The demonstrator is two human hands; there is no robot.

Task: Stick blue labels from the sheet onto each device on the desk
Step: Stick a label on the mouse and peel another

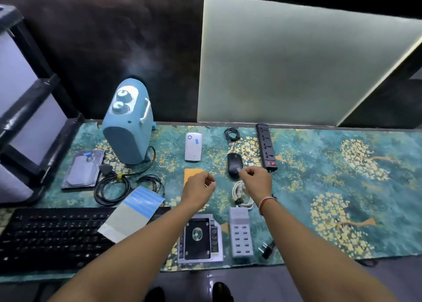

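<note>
While the right hand (253, 178) pinches a small label (238, 169) over the black mouse (234, 164) at frame centre, the left hand (201, 187) hangs loosely curled; whether it holds anything I cannot tell. Blue labels show on the white power bank (193, 146) and the hard drive (83, 169), centre left. Label sheet (134, 210) lies on the keyboard (50, 237), lower left. Judged unlabelled: heater (127, 123), power strip (266, 146), drive caddy (199, 237), USB hub (241, 233).
</note>
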